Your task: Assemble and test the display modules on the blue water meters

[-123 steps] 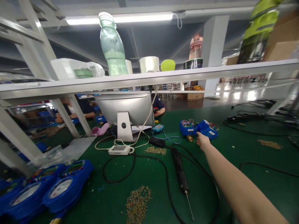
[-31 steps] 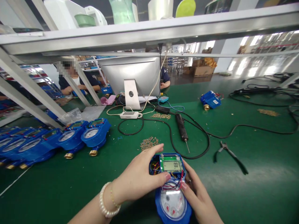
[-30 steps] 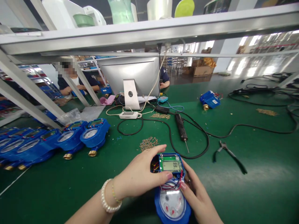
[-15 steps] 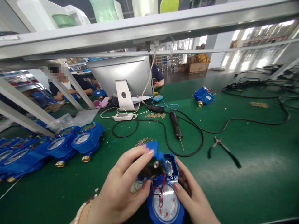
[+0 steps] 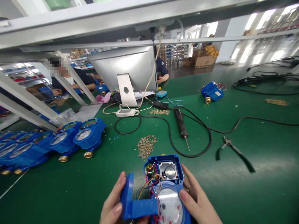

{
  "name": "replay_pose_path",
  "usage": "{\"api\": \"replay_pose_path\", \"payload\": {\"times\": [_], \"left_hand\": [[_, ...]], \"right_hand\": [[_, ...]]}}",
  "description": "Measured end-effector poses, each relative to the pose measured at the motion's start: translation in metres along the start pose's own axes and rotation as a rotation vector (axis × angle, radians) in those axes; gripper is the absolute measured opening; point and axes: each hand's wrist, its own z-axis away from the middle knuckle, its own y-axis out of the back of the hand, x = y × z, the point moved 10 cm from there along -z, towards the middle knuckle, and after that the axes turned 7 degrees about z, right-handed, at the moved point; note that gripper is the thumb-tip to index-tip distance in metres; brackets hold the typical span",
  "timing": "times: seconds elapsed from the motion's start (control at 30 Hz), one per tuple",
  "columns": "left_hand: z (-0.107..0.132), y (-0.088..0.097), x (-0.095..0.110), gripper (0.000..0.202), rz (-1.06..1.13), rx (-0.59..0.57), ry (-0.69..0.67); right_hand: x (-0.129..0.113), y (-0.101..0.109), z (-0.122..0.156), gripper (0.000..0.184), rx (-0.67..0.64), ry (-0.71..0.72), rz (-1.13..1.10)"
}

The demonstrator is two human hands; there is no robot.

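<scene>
A blue water meter (image 5: 170, 202) lies in front of me, its upper compartment uncovered with a round metal part and coloured wires showing. My right hand (image 5: 198, 199) grips the meter's right side, thumb near the dial. With my left hand (image 5: 113, 199) I hold a blue cover (image 5: 127, 196), tilted to the left of the meter. Red, yellow and dark wires run between cover and compartment. The cover's lower end overlaps the dial's left edge, and part of my left hand is hidden behind it.
Loose screws (image 5: 146, 146) lie beyond the meter. A black electric screwdriver (image 5: 181, 123) with its cable and cutting pliers (image 5: 234, 151) are to the right. More blue meters (image 5: 90, 133) line the left; another meter (image 5: 212, 91) stands farther back. A monitor (image 5: 126, 68) stands under the shelf.
My left hand has swung the cover from over the compartment down and to the left, exposing the compartment and wires. My right hand still holds the meter; the view has shifted slightly.
</scene>
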Motion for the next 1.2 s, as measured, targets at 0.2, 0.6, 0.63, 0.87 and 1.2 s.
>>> {"api": "replay_pose_path", "payload": {"times": [0.2, 0.6, 0.63, 0.87, 1.2], "left_hand": [[0.008, -0.015, -0.013, 0.069, 0.181, 0.081, 0.213], [0.022, -0.039, -0.040, 0.094, 0.476, -0.032, 0.406], [0.020, -0.040, -0.037, 0.092, 0.515, -0.046, 0.355], [0.011, -0.043, -0.003, 0.058, 0.597, -0.021, 0.213], [0.010, -0.029, 0.037, 0.065, 0.147, -0.090, -0.269]], "right_hand": [[-0.007, -0.008, 0.008, 0.066, -0.123, -0.152, 0.061], [-0.020, -0.023, 0.014, 0.066, -0.103, -0.122, -0.112], [-0.022, -0.020, 0.014, 0.068, -0.074, -0.104, -0.098], [-0.044, 0.008, 0.023, 0.083, 0.115, 0.062, 0.131], [-0.127, -0.013, 0.048, 0.070, 0.338, 0.963, 1.005]]}}
